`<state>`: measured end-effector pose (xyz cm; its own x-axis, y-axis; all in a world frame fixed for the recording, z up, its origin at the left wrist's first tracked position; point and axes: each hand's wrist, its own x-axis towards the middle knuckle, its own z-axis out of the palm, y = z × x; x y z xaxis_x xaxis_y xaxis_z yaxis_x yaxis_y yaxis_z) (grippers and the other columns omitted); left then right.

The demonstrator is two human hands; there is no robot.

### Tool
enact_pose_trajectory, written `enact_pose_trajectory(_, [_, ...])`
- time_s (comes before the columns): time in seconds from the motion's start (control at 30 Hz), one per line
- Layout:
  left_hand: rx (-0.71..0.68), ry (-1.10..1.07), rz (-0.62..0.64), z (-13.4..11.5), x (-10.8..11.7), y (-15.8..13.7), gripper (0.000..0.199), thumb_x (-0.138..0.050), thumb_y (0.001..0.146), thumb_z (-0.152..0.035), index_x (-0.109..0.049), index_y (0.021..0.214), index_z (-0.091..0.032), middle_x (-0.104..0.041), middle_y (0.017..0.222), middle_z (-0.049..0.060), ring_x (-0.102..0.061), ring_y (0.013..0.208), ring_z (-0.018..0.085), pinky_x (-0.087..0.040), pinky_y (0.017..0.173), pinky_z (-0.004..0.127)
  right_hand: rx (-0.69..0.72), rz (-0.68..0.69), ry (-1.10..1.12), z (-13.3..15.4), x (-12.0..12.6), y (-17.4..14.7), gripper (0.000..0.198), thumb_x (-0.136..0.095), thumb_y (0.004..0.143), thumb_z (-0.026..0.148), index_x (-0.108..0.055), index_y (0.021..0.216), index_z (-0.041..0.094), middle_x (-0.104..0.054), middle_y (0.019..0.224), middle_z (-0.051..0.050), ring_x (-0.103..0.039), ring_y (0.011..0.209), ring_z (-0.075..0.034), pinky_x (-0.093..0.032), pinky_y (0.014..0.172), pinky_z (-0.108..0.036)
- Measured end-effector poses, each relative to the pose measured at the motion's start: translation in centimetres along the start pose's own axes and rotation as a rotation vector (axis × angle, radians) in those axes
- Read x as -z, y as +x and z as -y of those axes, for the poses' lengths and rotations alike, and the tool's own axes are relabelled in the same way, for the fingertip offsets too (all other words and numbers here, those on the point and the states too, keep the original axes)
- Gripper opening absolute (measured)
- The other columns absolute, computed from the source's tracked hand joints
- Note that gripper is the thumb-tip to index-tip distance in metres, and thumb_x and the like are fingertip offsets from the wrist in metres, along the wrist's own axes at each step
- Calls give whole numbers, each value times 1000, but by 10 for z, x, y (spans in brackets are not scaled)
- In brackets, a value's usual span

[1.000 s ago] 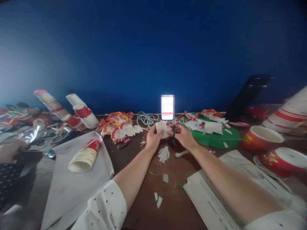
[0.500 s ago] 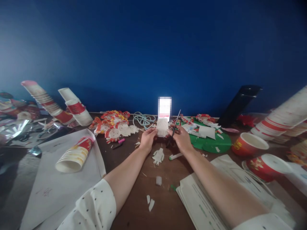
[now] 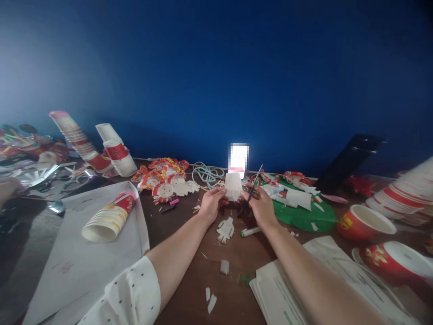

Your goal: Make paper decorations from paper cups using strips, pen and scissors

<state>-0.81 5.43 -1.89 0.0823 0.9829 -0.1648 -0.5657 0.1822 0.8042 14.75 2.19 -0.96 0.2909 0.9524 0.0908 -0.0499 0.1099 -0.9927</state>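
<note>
My left hand (image 3: 213, 205) pinches the left edge of a small white paper piece (image 3: 233, 186), which stands upright between my hands. Opposite it, my right hand (image 3: 262, 205) is closed on a pair of dark scissors (image 3: 252, 187), blades pointing up and to the right. Its fingertips also meet the paper's lower right edge. Beneath my hands a white figure-shaped paper cutout (image 3: 225, 229) lies on the brown table (image 3: 189, 280). A marker with a green end (image 3: 250, 232) rests beside my right wrist.
Red-and-white decorated cutouts (image 3: 165, 178) and a coiled pale cord (image 3: 207, 174) lie at the back. A green sheet (image 3: 297, 216) with paper scraps is on the right, near red paper cups (image 3: 363, 225). A tilted cup stack (image 3: 110, 219) rests on white paper at left. A bright, pixelated screen (image 3: 238, 157) stands behind.
The view has shifted, so most things appear slightly farther right. Both hands keep their hold on the paper and scissors; the paper looks a little more upright.
</note>
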Motion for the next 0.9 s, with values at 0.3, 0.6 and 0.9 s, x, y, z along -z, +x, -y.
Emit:
enact_pose_trajectory(0.3, [44,-45,-16,-2,-3,-1,15,-77,67,-9,-68,79,-9,-66,63,3,-64,55,12,-53,50,20,-11,-43,-19,3,1,-2,56,-82,63,46,-65,109,20,-76,87,-4,-73,79,-24,-57,71,-34])
enact_pose_trajectory(0.6, [40,3,-68,-2,-3,-2,14,-75,72,-7,-66,82,-9,-65,67,2,-65,59,12,-58,68,29,27,-48,-40,-2,-4,-6,54,-81,65,49,-65,108,21,-76,89,-4,-72,80,-22,-57,70,-33])
enact_pose_trajectory(0.9, [9,74,-104,-1,-5,-3,7,-70,76,-3,-67,79,-9,-65,67,2,-65,58,12,-60,70,31,64,-125,-83,0,-5,-7,55,-81,64,47,-65,109,20,-74,83,-3,-70,77,-21,-56,70,-33])
